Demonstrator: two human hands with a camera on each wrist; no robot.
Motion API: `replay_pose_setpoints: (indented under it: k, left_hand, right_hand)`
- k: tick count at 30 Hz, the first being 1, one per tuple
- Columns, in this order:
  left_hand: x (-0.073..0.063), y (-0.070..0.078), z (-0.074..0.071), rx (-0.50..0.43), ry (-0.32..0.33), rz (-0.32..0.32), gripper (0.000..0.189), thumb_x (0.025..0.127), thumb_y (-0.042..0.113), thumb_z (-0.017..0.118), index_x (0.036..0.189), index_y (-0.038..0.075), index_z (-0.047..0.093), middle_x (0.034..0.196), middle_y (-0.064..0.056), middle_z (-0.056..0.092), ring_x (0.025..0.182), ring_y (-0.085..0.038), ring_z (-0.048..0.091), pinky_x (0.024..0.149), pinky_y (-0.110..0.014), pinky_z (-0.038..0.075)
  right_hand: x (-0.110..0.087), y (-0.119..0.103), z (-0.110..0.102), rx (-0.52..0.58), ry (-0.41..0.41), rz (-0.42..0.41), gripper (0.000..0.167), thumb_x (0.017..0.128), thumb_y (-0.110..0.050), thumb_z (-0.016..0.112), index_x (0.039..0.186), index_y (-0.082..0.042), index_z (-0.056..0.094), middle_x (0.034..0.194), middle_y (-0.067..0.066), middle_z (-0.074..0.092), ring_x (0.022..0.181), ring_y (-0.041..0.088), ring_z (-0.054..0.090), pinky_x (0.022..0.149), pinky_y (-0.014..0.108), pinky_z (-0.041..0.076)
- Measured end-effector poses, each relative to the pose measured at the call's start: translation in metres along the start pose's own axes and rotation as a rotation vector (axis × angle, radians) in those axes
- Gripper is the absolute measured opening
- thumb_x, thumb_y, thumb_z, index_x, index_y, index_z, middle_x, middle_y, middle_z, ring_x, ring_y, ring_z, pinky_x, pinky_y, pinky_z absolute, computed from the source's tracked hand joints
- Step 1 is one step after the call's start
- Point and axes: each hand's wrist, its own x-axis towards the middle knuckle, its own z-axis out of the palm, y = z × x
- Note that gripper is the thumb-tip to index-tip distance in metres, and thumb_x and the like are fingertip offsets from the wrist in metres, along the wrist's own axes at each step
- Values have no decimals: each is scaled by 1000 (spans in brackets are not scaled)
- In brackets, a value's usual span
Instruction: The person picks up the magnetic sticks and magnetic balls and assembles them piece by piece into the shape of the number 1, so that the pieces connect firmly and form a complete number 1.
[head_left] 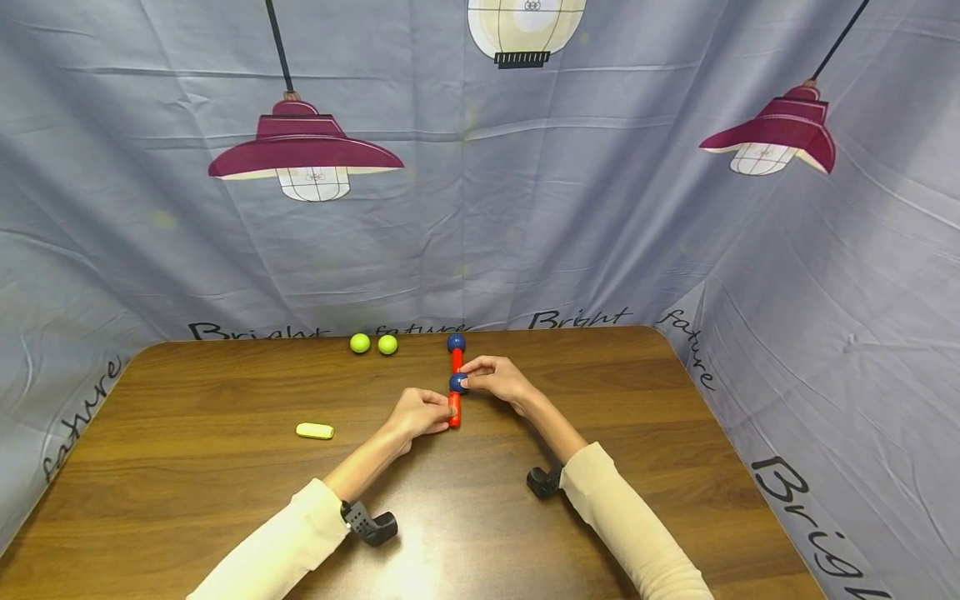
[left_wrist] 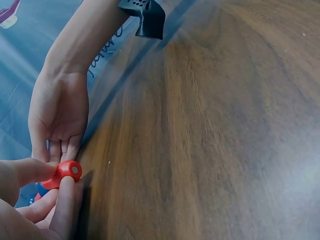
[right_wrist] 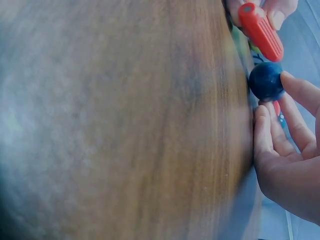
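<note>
My left hand [head_left: 422, 412] pinches a red ribbed rod [head_left: 454, 410] between thumb and fingers; a small grey disc shows on the rod's end in both wrist views. My right hand [head_left: 498, 380] holds a dark blue ball [right_wrist: 266, 81] by its side with thumb and fingertips. The rod's far end points at that ball, very close to it; whether they touch I cannot tell. Beyond the ball, a second red rod [head_left: 457, 359] runs away from me in line, with another blue ball [head_left: 456, 342] at its far end. The right fingers partly cover this second rod.
Two yellow-green balls [head_left: 360, 343] sit near the table's back edge, left of the blue balls. A yellow rod [head_left: 315, 431] lies on the wooden table [head_left: 225, 392] left of my left hand. A printed grey-blue cloth [head_left: 450, 250] hangs behind the table and along its right side.
</note>
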Motion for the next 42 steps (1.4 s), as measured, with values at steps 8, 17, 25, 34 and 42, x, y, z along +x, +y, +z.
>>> replay_pose_setpoints:
  k: [8, 17, 25, 34, 42]
  left_hand:
    - [5, 2, 6, 18, 6, 5, 12, 87, -7, 67, 98, -13, 67, 84, -10, 67, 76, -15, 66, 75, -31, 60]
    - [7, 4, 9, 23, 19, 2, 12, 86, -5, 69, 97, -12, 67, 85, -10, 67, 77, -16, 66, 75, -30, 60]
    - [9, 4, 10, 35, 26, -8, 10, 87, -5, 69, 94, -11, 67, 81, -8, 66, 74, -14, 65, 72, -28, 60]
    - [6, 2, 11, 53, 38, 9, 12, 88, -4, 69, 96, -12, 68, 84, -10, 67, 74, -15, 66, 72, -28, 60]
    - [6, 2, 12, 40, 55, 8, 12, 88, -5, 68, 97, -13, 67, 87, -15, 68, 76, -17, 67, 72, -27, 60]
  right_hand:
    - [-1, -2, -1, 10, -9, -7, 31, 86, -10, 78, 113, 2, 70, 97, 9, 72, 89, 16, 66, 90, 36, 52]
    - [0, -2, 0, 10, -4, 11, 28, 86, -10, 78, 111, -2, 71, 95, 7, 72, 91, 19, 66, 88, 32, 53]
    - [1, -2, -1, 18, -6, 15, 28, 86, -11, 79, 111, -2, 71, 95, 6, 72, 89, 17, 66, 85, 32, 52]
    - [0, -1, -1, 19, -6, 9, 32, 87, -11, 78, 115, 2, 69, 95, 7, 71, 89, 18, 65, 90, 41, 52]
    - [0, 0, -1, 11, -1, 6, 27, 86, -11, 78, 110, -1, 71, 93, 5, 71, 88, 16, 65, 84, 32, 53]
